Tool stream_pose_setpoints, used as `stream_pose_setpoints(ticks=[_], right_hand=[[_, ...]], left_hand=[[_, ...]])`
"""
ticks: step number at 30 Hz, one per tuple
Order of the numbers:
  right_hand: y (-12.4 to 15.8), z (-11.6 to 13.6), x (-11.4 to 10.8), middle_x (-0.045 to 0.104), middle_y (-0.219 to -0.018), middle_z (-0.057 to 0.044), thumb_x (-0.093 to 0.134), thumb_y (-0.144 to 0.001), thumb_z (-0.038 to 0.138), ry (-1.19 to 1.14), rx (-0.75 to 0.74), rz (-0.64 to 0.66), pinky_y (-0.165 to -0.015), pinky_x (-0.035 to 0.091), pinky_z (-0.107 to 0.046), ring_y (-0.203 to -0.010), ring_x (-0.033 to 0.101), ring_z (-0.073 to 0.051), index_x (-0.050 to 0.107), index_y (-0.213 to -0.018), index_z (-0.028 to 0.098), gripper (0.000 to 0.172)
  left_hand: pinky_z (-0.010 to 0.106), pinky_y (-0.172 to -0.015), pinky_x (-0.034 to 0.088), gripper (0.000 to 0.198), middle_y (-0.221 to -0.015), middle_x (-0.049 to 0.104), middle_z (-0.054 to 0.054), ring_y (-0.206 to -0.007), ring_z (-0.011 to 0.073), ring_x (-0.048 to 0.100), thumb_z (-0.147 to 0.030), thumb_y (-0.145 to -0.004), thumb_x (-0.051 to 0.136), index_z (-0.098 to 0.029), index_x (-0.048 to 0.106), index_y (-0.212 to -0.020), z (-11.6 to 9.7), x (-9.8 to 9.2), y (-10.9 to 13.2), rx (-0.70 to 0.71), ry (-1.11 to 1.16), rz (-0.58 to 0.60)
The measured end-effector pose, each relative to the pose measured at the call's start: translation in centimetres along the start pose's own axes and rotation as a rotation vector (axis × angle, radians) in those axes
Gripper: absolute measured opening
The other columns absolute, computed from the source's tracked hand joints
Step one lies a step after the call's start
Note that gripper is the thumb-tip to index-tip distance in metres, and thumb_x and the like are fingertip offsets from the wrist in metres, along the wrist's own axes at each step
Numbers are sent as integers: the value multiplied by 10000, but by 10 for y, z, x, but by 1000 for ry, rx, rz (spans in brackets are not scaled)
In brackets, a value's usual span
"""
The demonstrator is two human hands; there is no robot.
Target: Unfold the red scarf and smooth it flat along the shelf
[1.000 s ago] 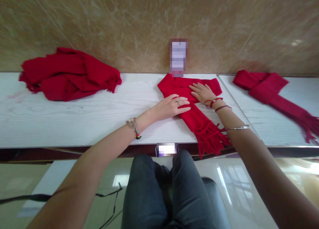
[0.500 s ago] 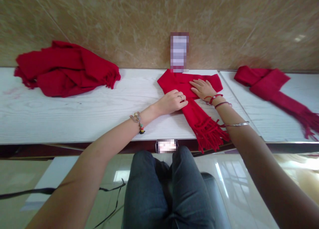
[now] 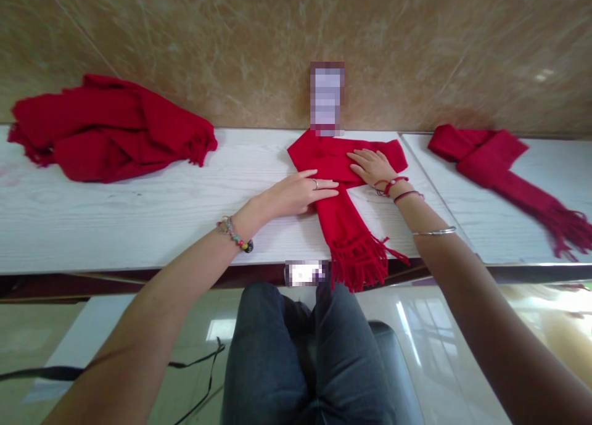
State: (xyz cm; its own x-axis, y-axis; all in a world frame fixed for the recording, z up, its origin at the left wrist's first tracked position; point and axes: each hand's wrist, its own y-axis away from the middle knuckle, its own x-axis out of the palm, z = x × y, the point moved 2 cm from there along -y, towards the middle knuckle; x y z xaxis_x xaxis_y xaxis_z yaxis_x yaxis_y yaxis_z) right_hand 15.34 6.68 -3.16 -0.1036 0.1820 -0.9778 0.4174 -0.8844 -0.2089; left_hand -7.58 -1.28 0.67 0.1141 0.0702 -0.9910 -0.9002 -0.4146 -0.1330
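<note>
A red fringed scarf [image 3: 322,161] lies folded on the white wood-grain tabletop [image 3: 250,240], one strip running right and its tail coming toward me. The tail's fringe hangs over the front edge, by my knee. My left hand [image 3: 298,193] rests at the left side of the fold with its fingers stretched out across the top of the tail; the fingers' undersides are hidden. Flat on the right-hand strip lies my right hand [image 3: 370,166], fingers extended, pressing on the cloth.
A heaped red scarf [image 3: 115,129] lies at the left against the marbled wall [image 3: 185,36]. Another folded red scarf [image 3: 490,160] lies to the right, past a table seam. A blurred phone-like object [image 3: 327,98] leans on the wall. Below the edge is a second blurred object [image 3: 305,272].
The scarf's tail has swung left and now points more directly toward me. My left hand has shifted slightly left, its fingers straightening from a curl. My right hand stays on the scarf.
</note>
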Motion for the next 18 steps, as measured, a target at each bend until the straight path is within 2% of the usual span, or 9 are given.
stream_pose_setpoints(ticks=[4, 5, 7, 9, 10, 12, 13, 15, 18], right_hand=[[0, 0, -1, 438, -1430, -111, 305, -944, 387, -37, 3, -7, -1059, 264, -575, -1330, 348, -290, 432, -1389, 181, 506], [0, 0, -2, 447, -1422, -117, 329, -935, 377, -48, 0, -17, -1059, 264, -579, -1330, 348, -295, 449, -1376, 173, 500], [1, 2, -7, 470, -1399, -130, 382, -913, 352, -80, -24, -60, -1061, 277, -569, -1324, 356, -300, 506, -1328, 156, 475], [6, 9, -18, 523, -1344, -135, 411, -896, 322, -138, -76, -127, -1047, 326, -525, -1287, 408, -290, 577, -1250, 151, 427], [10, 15, -25, 560, -1298, -133, 412, -895, 311, -178, -113, -155, -1027, 361, -498, -1248, 453, -278, 604, -1210, 154, 401], [23, 33, -43, 634, -1173, -118, 401, -902, 300, -272, -212, -169, -962, 427, -441, -1123, 550, -247, 636, -1144, 167, 363], [30, 44, -51, 655, -1121, -108, 403, -907, 307, -313, -273, -142, -930, 446, -416, -1062, 580, -231, 641, -1124, 171, 349], [46, 71, -64, 673, -1050, -86, 447, -899, 324, -356, -432, -1, -871, 468, -365, -970, 606, -200, 655, -1064, 185, 299], [69, 107, -73, 676, -941, -93, 519, -872, 300, -280, -563, 244, -786, 473, -312, -848, 608, -175, 665, -951, 151, 222]], left_hand=[[407, -1135, 197, 628, -1387, 501, -16, -1274, 123, 454, 36, -755, 408, -295, 534, -1274, 1, 4, 0, -16, 144, 87], [398, -1134, 207, 626, -1383, 506, -24, -1277, 115, 448, 39, -760, 382, -294, 543, -1265, 3, 4, 1, -9, 199, 77], [376, -1122, 242, 606, -1396, 494, -11, -1290, 106, 427, 29, -791, 331, -275, 542, -1272, 8, 3, 3, -23, 283, -28], [394, -1122, 237, 544, -1454, 420, 17, -1343, 130, 352, -37, -859, 309, -257, 496, -1320, 15, 4, 5, -109, 285, -135], [424, -1127, 213, 502, -1492, 355, 29, -1378, 158, 288, -100, -897, 315, -252, 456, -1354, 18, 6, 6, -173, 261, -138], [490, -1129, 159, 478, -1548, 217, 44, -1424, 224, 155, -257, -940, 350, -250, 356, -1418, 22, 12, 6, -289, 206, -22], [514, -1125, 142, 506, -1560, 167, 47, -1431, 250, 108, -324, -944, 366, -254, 307, -1441, 23, 14, 7, -329, 186, 58], [537, -1118, 125, 555, -1571, 113, 43, -1434, 272, 64, -398, -941, 377, -274, 240, -1464, 23, 17, 7, -373, 162, 168], [542, -1118, 106, 551, -1575, 94, 25, -1435, 264, 57, -422, -947, 361, -316, 214, -1467, 23, 17, 7, -386, 147, 200]])
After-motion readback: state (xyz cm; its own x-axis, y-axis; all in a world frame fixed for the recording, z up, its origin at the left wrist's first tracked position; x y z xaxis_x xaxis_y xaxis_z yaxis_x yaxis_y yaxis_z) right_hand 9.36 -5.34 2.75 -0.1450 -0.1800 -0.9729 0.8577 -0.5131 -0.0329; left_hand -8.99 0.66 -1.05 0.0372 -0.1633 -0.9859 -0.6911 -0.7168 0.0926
